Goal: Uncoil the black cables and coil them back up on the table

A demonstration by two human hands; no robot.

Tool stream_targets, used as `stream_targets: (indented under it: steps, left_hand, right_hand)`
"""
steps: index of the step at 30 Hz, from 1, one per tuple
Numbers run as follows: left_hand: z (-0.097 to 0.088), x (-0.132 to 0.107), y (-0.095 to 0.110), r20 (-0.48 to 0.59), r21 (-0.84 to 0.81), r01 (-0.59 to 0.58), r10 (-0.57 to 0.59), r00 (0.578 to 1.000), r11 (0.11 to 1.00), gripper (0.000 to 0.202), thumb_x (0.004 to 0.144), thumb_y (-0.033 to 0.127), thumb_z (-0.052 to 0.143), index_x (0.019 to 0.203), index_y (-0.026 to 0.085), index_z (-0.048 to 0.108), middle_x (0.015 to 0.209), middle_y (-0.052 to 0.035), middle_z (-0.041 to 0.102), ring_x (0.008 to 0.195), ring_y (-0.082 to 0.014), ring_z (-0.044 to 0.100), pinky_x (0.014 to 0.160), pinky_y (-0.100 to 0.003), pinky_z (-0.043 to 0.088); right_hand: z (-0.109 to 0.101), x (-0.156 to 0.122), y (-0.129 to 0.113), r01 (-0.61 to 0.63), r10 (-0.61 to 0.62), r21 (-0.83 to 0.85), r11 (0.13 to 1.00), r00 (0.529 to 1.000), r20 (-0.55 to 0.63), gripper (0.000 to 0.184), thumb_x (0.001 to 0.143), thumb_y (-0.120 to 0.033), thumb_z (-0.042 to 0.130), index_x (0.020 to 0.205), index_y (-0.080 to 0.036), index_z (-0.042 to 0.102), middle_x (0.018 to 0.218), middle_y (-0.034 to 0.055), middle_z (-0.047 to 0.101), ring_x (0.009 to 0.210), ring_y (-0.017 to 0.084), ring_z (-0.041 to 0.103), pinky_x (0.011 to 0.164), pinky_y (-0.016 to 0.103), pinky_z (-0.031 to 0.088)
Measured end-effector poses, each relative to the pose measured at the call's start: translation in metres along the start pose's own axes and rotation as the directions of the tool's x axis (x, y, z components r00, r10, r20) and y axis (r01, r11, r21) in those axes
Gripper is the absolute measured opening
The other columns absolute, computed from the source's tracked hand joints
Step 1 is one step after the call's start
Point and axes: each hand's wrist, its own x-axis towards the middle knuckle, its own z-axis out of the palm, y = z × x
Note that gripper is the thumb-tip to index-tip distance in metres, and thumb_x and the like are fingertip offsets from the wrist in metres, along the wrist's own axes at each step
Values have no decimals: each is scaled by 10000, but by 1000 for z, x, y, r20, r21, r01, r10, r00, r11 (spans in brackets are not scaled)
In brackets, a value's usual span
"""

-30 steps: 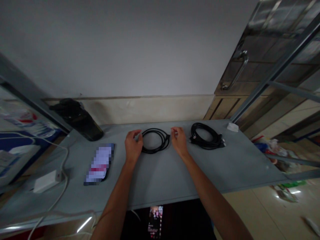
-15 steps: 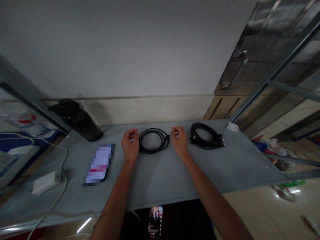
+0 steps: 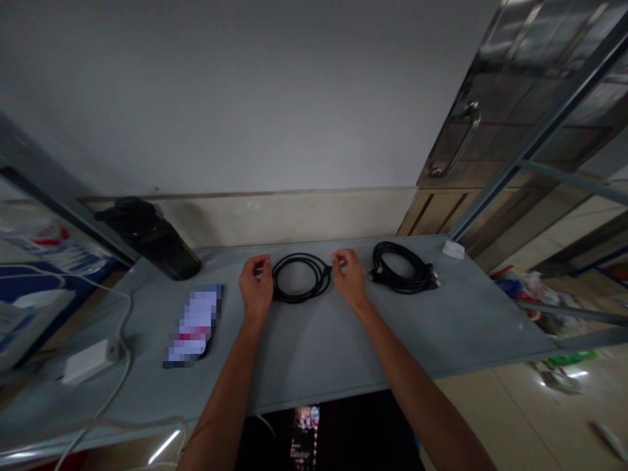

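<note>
A thin black cable (image 3: 297, 300) lies in a loose coil on the grey table, between my two hands. My left hand (image 3: 256, 288) is at the coil's left side with fingers curled in; what its fingertips hold, if anything, is hidden. At the right side, my right hand (image 3: 349, 278) has thumb and fingers pinched together at the cable's plug end. To the right of that hand lies a thicker bundle of coiled black cables (image 3: 403, 286), with several metal plugs showing; neither hand touches it.
A phone with a blurred screen (image 3: 195, 324) lies left of my left forearm. Behind it a dark bottle (image 3: 159, 242) leans. A white adapter (image 3: 91, 361) with a white cord is at far left. A small white item (image 3: 453, 249) sits near the right back corner, by metal posts.
My right hand has shifted slightly left, closing the small gap to the plug end of the coiled cable. My left hand stays almost still.
</note>
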Motion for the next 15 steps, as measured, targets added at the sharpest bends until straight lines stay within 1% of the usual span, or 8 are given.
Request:
stream_targets:
  steps: [2, 4, 6, 8, 10, 12, 13, 15]
  left_hand:
    - [0, 1, -3, 5, 40, -31, 31, 1000, 999, 163, 998, 358, 727, 1057, 217, 786, 1059, -86, 795, 978, -261, 736, 925, -373, 562]
    - [1, 1, -6, 9, 67, -49, 48, 999, 997, 214, 991, 392, 702, 1060, 205, 780, 1062, -97, 797, 976, -269, 743, 918, -390, 574]
    - [2, 2, -8, 10, 73, -54, 54, 999, 996, 248, 988, 415, 686, 1069, 199, 779, 1074, -104, 801, 985, -273, 747, 925, -402, 582]
    - [3, 2, -9, 11, 73, -57, 56, 998, 996, 264, 991, 429, 676, 1079, 201, 778, 1086, -105, 804, 996, -273, 749, 934, -405, 587]
    - [3, 2, -9, 20, 76, -59, 58, 998, 995, 264, 995, 432, 672, 1083, 206, 775, 1088, -102, 803, 1001, -272, 750, 937, -404, 594]
    - [4, 2, -9, 26, 76, -56, 54, 998, 996, 255, 995, 430, 673, 1078, 209, 772, 1078, -100, 801, 997, -272, 749, 930, -400, 601]
    - [4, 2, -8, 28, 75, -52, 50, 998, 996, 253, 995, 429, 675, 1078, 210, 771, 1075, -99, 800, 996, -272, 749, 930, -399, 603]
    - [4, 2, -8, 25, 71, -42, 40, 999, 997, 253, 992, 429, 679, 1078, 210, 771, 1071, -97, 800, 992, -271, 749, 926, -397, 603]
  right_hand:
    - [-12, 1, -8, 55, -55, -7, 998, 998, 6, 232, 1110, -434, 551, 1100, -234, 668, 1117, 95, 713, 1049, 232, 693, 952, 398, 606]
    - [-31, 4, -14, 140, -140, -48, 989, 990, -3, 228, 1128, -420, 556, 1139, -230, 681, 1167, 105, 715, 1128, 239, 689, 1043, 423, 589]
    - [-57, 7, -13, 219, -222, -141, 965, 975, -11, 251, 1148, -422, 552, 1199, -222, 696, 1229, 123, 717, 1197, 249, 685, 1127, 451, 558]
    - [-86, 9, -4, 237, -246, -280, 930, 969, 4, 319, 1144, -472, 578, 1291, -218, 702, 1318, 149, 716, 1281, 281, 674, 1183, 494, 524]
    - [-116, 9, 14, 205, -205, -429, 880, 978, 48, 485, 1101, -580, 638, 1418, -216, 681, 1448, 181, 694, 1383, 340, 641, 1214, 558, 493]
    - [-143, 4, 36, 178, -130, -540, 823, 983, 126, 671, 1040, -682, 685, 1520, -215, 651, 1559, 200, 654, 1465, 394, 599, 1243, 617, 457]
    - [-154, 0, 48, 170, -88, -574, 801, 982, 167, 715, 1018, -713, 693, 1531, -216, 658, 1580, 202, 647, 1492, 412, 584, 1259, 638, 440]
    - [-172, -9, 69, 165, -9, -592, 789, 966, 257, 685, 1007, -728, 680, 1466, -222, 722, 1565, 196, 673, 1520, 425, 577, 1279, 654, 425]
